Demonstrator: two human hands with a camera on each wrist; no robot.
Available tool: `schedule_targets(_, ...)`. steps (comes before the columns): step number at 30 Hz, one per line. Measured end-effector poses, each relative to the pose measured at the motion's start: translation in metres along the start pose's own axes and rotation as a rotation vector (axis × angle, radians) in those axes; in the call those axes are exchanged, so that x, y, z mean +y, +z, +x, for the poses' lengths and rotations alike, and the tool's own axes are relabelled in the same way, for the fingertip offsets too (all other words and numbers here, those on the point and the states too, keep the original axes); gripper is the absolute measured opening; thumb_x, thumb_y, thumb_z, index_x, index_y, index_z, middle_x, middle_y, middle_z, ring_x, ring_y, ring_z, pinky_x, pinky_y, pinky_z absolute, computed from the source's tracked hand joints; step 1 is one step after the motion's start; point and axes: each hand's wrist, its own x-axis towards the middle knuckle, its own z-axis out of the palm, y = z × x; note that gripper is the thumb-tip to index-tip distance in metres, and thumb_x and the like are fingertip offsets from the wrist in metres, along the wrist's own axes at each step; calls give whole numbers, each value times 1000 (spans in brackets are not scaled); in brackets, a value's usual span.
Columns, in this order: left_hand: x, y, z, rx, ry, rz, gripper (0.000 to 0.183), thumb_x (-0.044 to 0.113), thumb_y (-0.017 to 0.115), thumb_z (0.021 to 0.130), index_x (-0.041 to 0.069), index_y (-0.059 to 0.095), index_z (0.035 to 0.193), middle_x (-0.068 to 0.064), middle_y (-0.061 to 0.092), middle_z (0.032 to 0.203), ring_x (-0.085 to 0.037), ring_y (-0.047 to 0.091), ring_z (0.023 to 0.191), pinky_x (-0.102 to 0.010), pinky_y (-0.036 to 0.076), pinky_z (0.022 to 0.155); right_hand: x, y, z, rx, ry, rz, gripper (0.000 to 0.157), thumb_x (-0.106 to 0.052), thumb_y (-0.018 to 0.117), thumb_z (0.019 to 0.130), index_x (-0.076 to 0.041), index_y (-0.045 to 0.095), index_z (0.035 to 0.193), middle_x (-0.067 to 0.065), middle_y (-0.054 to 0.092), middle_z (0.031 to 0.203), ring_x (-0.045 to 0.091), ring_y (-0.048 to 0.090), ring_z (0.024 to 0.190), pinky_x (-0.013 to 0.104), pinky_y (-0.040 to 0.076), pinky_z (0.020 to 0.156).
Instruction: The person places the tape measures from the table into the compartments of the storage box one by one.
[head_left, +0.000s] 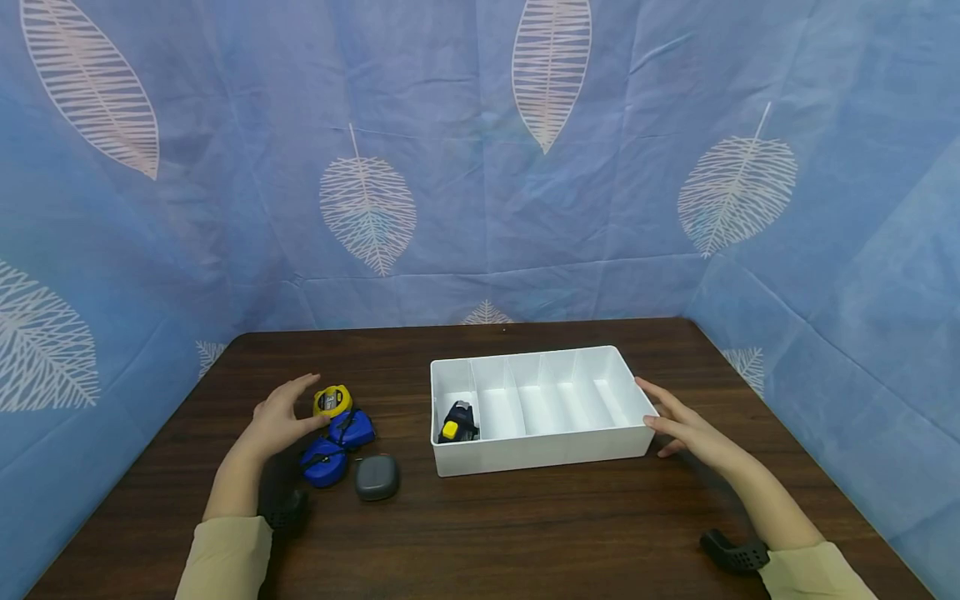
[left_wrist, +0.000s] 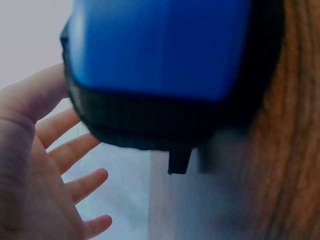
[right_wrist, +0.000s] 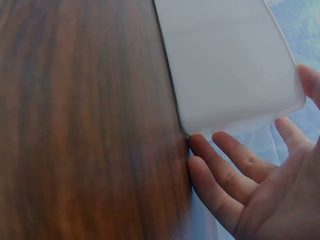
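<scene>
Fingers spread, my left hand hovers beside a yellow tape measure, its thumb tip at the tape measure's lower edge. Just below that sit two blue tape measures with black straps; a blue-and-black one looms large in the left wrist view, in front of the hand. At the right end of a white divided box, my right hand touches the wall with loosely extended fingers, thumb near the front corner. In the box's leftmost compartment lies a black-and-yellow tape measure.
A dark grey rounded case rests between the blue tape measures and the box. Everything stands on a dark wooden table, with a blue leaf-patterned cloth hanging behind it and at both sides.
</scene>
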Motion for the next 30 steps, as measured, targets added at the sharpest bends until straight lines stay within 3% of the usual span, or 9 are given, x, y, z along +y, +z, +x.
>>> schedule_targets(21, -10, 11, 4, -36, -17, -24, 72, 22, 72, 85, -3, 38, 143, -30, 31, 146, -52, 27, 130, -79, 14, 90, -1, 0, -1, 3, 1, 0, 64, -20, 43, 102, -9, 7, 154, 36, 19, 145, 49, 46, 114, 48, 51, 69)
schedule_targets(30, -13, 18, 7, -77, -28, -103, 70, 16, 68, 89, -4, 32, 145, -31, 29, 146, -51, 29, 130, -65, 28, 99, -2, 0, -1, 6, 6, 3, 65, -20, 43, 102, -10, 8, 154, 34, 14, 148, 53, 43, 115, 48, 51, 69)
